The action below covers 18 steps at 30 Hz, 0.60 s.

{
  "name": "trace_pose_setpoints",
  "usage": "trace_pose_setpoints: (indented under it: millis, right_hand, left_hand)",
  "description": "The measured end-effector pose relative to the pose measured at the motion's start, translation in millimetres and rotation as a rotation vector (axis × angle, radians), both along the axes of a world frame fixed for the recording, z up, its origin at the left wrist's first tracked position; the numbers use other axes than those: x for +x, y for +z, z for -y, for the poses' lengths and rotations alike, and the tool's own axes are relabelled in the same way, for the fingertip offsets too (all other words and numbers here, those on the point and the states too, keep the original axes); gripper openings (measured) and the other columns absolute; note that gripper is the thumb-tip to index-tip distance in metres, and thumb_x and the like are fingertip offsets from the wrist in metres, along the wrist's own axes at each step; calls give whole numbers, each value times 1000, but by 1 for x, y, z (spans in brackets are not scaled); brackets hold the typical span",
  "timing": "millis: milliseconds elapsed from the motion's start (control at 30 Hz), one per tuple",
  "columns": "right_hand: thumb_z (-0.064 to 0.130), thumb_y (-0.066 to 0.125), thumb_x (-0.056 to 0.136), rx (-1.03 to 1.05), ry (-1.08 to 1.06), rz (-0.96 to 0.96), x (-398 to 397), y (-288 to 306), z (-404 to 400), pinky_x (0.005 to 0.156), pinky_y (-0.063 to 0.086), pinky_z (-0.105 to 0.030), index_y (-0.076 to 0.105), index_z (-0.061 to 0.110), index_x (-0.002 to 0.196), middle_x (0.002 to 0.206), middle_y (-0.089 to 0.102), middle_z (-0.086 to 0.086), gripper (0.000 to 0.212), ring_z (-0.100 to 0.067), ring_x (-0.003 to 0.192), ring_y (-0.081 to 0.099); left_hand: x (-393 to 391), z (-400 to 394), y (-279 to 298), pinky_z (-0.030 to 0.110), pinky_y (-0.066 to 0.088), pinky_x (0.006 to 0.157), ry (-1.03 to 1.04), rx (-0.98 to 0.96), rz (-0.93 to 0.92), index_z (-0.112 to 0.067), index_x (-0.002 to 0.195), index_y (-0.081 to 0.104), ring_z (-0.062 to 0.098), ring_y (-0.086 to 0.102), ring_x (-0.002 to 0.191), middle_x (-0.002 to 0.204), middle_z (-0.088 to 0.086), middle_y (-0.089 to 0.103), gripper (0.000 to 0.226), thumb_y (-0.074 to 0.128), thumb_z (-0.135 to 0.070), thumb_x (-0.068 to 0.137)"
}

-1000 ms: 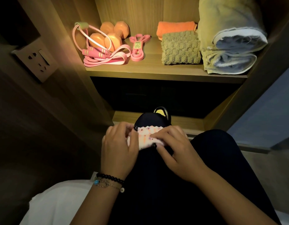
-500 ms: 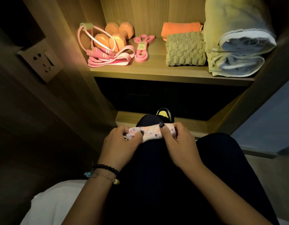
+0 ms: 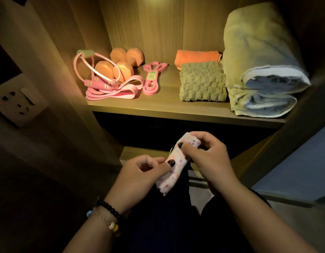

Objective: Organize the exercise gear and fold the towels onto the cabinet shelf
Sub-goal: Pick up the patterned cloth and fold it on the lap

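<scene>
A small white towel with coloured dots [image 3: 176, 165], folded into a narrow strip, is held slanted in the air below the shelf. My left hand [image 3: 141, 176] pinches its lower end and my right hand [image 3: 207, 161] pinches its upper end. On the lit cabinet shelf [image 3: 158, 108] lie orange dumbbells [image 3: 119, 65], a pink skipping rope [image 3: 97, 83], pink resistance bands [image 3: 150, 83], a folded green towel [image 3: 202, 83], an orange towel [image 3: 197, 56] behind it, and a large rolled yellow-and-white towel [image 3: 262, 70] at the right.
A wall socket [image 3: 17, 99] sits on the dark panel at the left. A lower shelf edge [image 3: 139, 152] shows behind my hands. My knees in dark trousers [image 3: 167, 216] fill the foreground. The cabinet's right side [image 3: 294, 115] slants across.
The towel strip has been lifted off my knee and turned from level to slanted, its right end now higher. The view has moved closer to the shelf.
</scene>
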State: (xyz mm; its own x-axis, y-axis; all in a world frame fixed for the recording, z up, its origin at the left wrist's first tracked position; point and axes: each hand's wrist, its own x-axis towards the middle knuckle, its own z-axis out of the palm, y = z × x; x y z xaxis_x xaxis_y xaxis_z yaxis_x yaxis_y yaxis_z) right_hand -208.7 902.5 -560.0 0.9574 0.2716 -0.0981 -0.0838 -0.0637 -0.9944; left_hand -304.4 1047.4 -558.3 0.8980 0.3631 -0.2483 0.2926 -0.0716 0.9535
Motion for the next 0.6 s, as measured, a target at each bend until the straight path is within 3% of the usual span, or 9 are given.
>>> trace_pose_setpoints:
  millis: [67,100,233,300,433,533,600]
  right_hand:
    - [3,70,79,54,34,-40,26,9,-6,75,57,-31,68,19,96,92,71,-2,23,-14,84,68]
    - [2,70,80,98,35,-82,40,13,-11,78,57,-35,68,16,98,94,71,-7,23,-17,85,68]
    - [2,68,81,186,30,-185,100,22,-22,87,56,-43,67,10,106,98,72,-14,25,-25,90,69]
    - [3,68,82,176,45,-170,129,24,-27,87,56,-44,67,12,105,99,72,-12,25,-26,93,70]
    - [10,71,80,100,107,-84,183,21,-42,87,56,-48,69,19,108,101,73,-7,29,-24,94,70]
    - [25,78,67,40,116,-23,219,22,-59,89,55,-46,66,25,113,111,69,-2,48,-21,101,67]
    - [32,78,69,-58,73,59,239,23,-66,91,54,-42,60,31,118,115,64,3,52,-18,105,63]
  left_hand:
    - [30,-4,-2,33,49,91,-11,105,51,-19,57,64,4,65,105,107,-6,72,29,82,-40,63]
    - [44,-7,-2,34,51,87,-16,131,86,-19,58,63,6,67,100,103,-4,73,29,83,-39,62]
    - [102,-18,1,21,49,57,-71,-83,219,-11,74,58,11,60,58,66,7,65,29,84,-22,67]
    - [127,-21,1,18,50,56,-58,-193,267,-10,80,56,10,62,60,65,2,67,28,78,-19,65]
    - [179,-32,0,27,48,72,-48,-271,285,-13,79,62,18,61,79,80,3,67,22,76,-24,66]
    - [216,-42,6,26,43,62,-82,-263,263,-8,77,59,24,53,75,79,12,61,20,77,-15,72]
    - [241,-48,8,25,45,59,-35,-193,272,-5,76,58,26,51,73,79,17,58,12,70,-5,78]
